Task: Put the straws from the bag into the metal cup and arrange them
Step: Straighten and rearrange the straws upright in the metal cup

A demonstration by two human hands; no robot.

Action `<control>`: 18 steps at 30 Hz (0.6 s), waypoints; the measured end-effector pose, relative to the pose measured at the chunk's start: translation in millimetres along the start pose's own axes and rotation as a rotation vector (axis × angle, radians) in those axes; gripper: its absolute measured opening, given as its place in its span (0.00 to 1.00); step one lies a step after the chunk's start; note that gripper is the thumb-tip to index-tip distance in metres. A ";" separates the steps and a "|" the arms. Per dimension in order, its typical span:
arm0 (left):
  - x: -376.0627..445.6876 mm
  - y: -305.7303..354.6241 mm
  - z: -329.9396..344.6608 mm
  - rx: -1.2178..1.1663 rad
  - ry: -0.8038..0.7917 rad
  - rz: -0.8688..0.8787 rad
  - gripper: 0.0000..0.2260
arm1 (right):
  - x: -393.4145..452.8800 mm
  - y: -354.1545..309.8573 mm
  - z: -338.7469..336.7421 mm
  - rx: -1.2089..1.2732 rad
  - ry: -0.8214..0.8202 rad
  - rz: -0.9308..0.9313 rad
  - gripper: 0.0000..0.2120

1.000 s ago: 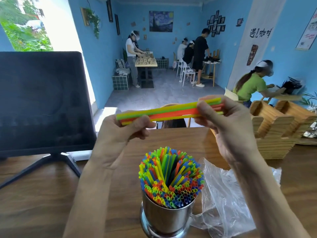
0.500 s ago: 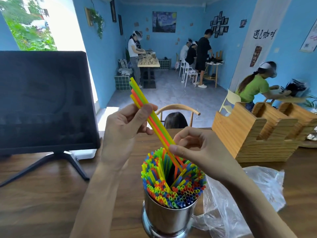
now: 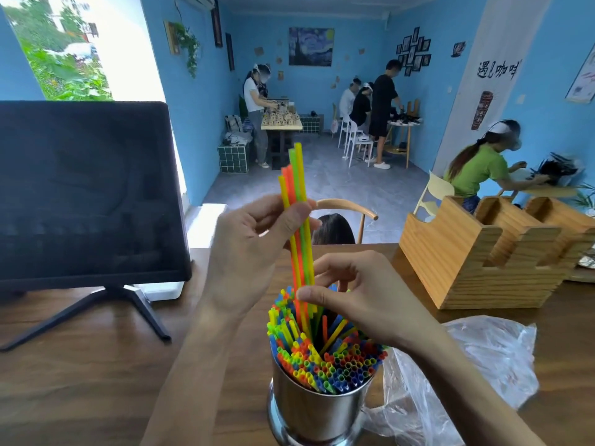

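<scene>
Fingers first: your left hand (image 3: 254,252) pinches a small bunch of straws (image 3: 297,226) w/ thumb over them, frame centre, near upright. Your right hand (image 3: 357,297) pinches the same bunch lower down, just above the metal cup (image 3: 317,410), bottom centre. Bunch tips sit in a gap among the straws already packed in. Plastic bag (image 3: 476,365), lower right, looks empty, so prob. the last lot; left to do: drop these in, then even out the tops.

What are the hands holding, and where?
A small bundle of straws: left hand grips its upper half, right hand pinches lower down, just above the metal cup.
</scene>
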State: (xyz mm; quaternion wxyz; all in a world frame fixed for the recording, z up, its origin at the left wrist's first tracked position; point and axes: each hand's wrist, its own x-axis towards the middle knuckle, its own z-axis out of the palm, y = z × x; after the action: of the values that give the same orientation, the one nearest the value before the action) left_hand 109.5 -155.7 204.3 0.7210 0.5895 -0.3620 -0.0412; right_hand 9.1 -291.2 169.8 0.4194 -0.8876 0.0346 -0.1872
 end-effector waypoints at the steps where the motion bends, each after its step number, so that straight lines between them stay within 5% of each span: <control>1: -2.4 -3.8 0.5 0.013 -0.023 -0.022 0.07 | 0.2 2.7 0.4 -0.032 -0.011 0.008 0.09; 7: -16.1 -21.9 2.5 0.029 -0.047 -0.135 0.05 | -1.9 12.2 2.0 -0.009 -0.004 0.011 0.16; 14: -22.9 -25.1 -2.1 0.048 -0.140 -0.232 0.08 | -5.2 19.7 7.8 0.042 0.014 0.047 0.04; 18: -23.2 -22.0 -2.9 0.154 -0.164 -0.179 0.10 | -5.2 20.7 8.8 0.044 0.011 0.050 0.05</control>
State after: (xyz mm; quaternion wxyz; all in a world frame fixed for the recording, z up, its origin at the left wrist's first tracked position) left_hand 102.2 -148.7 173.8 0.6351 0.6677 -0.3676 -0.1253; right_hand 9.4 -297.0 147.4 0.4431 -0.8761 0.0548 -0.1823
